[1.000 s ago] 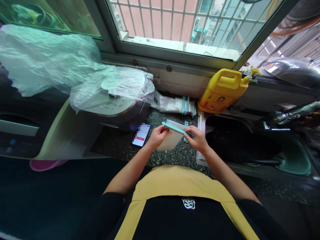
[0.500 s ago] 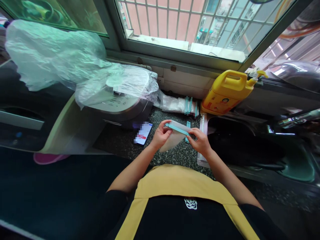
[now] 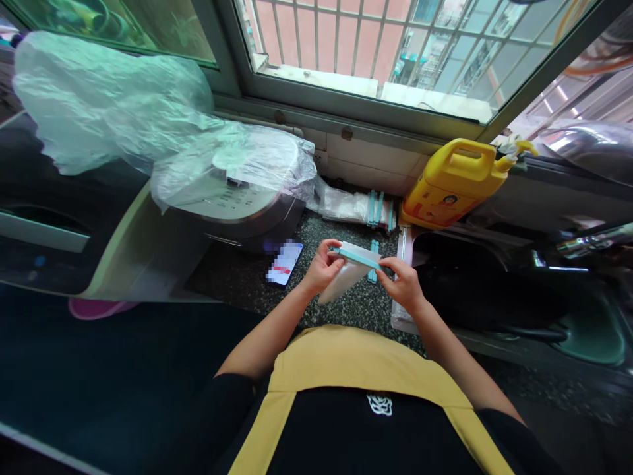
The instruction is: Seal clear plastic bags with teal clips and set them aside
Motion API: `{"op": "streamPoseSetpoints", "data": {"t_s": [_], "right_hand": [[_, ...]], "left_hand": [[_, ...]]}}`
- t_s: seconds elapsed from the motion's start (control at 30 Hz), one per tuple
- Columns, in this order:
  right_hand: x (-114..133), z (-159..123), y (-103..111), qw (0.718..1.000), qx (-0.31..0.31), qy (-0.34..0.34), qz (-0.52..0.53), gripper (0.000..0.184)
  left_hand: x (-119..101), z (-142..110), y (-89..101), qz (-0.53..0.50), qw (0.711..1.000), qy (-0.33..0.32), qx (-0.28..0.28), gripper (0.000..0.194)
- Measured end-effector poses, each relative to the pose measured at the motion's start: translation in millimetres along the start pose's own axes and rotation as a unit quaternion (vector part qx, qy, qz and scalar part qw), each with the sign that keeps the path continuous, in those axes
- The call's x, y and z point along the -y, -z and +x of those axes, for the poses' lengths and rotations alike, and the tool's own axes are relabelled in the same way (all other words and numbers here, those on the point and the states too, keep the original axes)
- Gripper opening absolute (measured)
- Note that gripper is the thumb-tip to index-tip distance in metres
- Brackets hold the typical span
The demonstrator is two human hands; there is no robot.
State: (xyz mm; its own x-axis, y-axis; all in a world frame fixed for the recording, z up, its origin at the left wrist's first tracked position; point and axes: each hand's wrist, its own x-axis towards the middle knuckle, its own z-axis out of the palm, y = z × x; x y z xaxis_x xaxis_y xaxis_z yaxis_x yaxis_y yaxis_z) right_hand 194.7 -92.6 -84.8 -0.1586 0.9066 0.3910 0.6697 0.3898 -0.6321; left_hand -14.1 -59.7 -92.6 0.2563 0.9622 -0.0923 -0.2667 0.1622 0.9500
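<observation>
Low over the counter, a translucent plastic bag [image 3: 341,280] hangs with a teal sealing clip [image 3: 360,257] across its upper part. My left hand [image 3: 324,269] pinches the clip's left end together with the bag. At the other end, my right hand [image 3: 404,285] has thumb and fingers closed on the clip near the bag's right edge. A strip of bag film shows above the clip. Just behind, more teal clips [image 3: 373,274] lie on the speckled counter [image 3: 309,310], partly hidden by the bag.
A phone [image 3: 285,264] lies left of my hands, near a plastic-covered cooker [image 3: 237,214]. Against the wall rest clear bags [image 3: 341,206] with teal strips [image 3: 376,208]. A yellow pump jug [image 3: 450,188] stands beside the sink [image 3: 601,336], which holds a black pan [image 3: 489,297].
My right hand has shifted slightly right along the clip towards its end. The left hand keeps its pinch. The bag hangs a little narrower, and the whole view has moved slightly.
</observation>
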Motion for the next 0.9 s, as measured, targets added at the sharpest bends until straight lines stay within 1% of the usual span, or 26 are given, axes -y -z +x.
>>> {"op": "streamPoseSetpoints", "data": {"t_s": [0.13,0.23,0.33,0.4,0.6,0.8,0.9], "right_hand": [[-3.2,-0.3,1.7,1.0,-0.003,0.003,-0.01,0.012],[-5.4,0.4,3.9,0.999,-0.011,0.03,-0.033,0.011],[-6.3,0.7,4.8,0.996,-0.025,0.064,-0.049,0.008],[-6.8,0.2,4.3,0.995,-0.026,0.078,-0.055,0.006],[-9.4,-2.5,0.9,0.992,-0.025,0.106,-0.06,0.006],[-9.9,-3.5,1.3,0.992,-0.023,0.104,-0.062,0.006],[-9.8,-4.4,1.1,0.992,-0.02,0.108,-0.064,0.007]], "left_hand": [[2.0,2.2,4.1,0.003,1.0,-0.002,0.005,0.036],[0.2,3.8,6.0,0.033,0.999,0.009,0.011,0.029],[-1.6,5.4,6.7,0.049,0.999,0.015,0.0,0.024],[-1.5,6.3,7.0,0.045,0.999,0.019,-0.008,0.024],[1.9,7.4,11.1,0.041,0.998,0.04,-0.002,0.025],[0.6,7.1,15.4,0.023,0.999,0.028,0.017,0.029],[0.7,7.5,14.9,0.03,0.999,0.018,-0.003,0.031]]}}
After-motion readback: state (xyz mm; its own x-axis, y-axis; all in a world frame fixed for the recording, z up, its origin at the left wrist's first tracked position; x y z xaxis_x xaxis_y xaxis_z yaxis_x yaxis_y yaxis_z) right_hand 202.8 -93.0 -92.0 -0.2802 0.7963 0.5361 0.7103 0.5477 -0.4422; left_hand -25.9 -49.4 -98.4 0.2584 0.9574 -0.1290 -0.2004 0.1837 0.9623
